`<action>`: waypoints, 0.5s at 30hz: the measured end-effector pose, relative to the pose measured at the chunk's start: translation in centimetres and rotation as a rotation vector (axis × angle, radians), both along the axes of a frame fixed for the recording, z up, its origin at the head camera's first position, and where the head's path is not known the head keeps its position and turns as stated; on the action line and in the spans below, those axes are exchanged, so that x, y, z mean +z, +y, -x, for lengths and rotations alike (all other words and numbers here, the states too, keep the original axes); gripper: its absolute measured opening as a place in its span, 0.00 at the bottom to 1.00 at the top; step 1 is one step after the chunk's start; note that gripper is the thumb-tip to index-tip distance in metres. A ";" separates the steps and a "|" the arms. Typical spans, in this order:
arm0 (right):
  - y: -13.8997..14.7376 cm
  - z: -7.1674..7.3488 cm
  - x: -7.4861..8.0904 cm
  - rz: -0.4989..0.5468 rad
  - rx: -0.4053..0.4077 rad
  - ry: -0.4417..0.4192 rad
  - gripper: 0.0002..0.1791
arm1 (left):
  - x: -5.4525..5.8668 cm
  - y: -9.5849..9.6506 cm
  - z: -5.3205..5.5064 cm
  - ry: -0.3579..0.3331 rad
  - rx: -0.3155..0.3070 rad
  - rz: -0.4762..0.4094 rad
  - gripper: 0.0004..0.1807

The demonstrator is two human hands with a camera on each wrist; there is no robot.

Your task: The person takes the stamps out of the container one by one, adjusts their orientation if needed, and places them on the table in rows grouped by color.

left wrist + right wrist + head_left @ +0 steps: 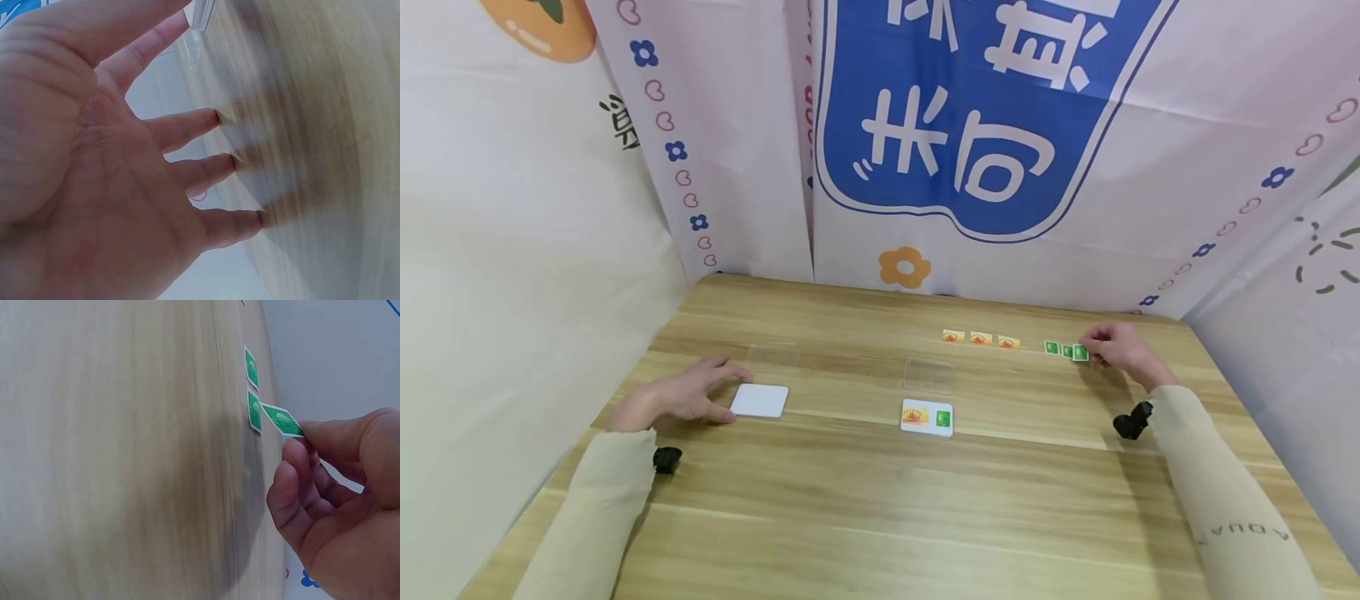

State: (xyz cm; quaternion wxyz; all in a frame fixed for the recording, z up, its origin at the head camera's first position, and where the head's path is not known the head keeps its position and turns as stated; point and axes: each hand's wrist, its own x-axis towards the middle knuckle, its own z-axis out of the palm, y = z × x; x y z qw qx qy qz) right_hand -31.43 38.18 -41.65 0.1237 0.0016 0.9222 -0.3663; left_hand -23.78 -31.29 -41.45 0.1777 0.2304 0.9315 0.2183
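My right hand (1122,350) pinches a small green picture card (283,421) with a white border by one edge, between thumb and fingers. It is tilted above the table. Beside it lie two more green picture cards (252,367), flat on the wood. At the left, my left hand (688,392) spreads around the near-left side of a blank white card (761,401), thumb and index finger at its edge. Its other fingertips (225,164) rest on the table. In the left wrist view only a corner of clear plastic shows by the fingers.
A white card (927,417) bearing an orange and a green picture lies mid-table. Behind the two white cards lie clear plastic pieces (928,376) (772,357). Three orange picture cards (981,338) form a row farther back. Printed cloth (737,167) walls the table's back and sides.
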 end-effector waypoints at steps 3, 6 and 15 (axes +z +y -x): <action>0.2 0.0 -0.3 0.003 0.005 0.002 0.18 | 0.2 0.0 -0.1 0.000 0.004 0.004 0.32; 0.5 0.1 -0.6 0.004 0.001 -0.005 0.18 | 0.3 0.0 -0.1 -0.007 0.010 0.006 0.32; 1.3 0.5 -0.9 0.023 0.007 -0.064 0.20 | 0.3 0.1 -0.3 -0.003 0.006 0.009 0.32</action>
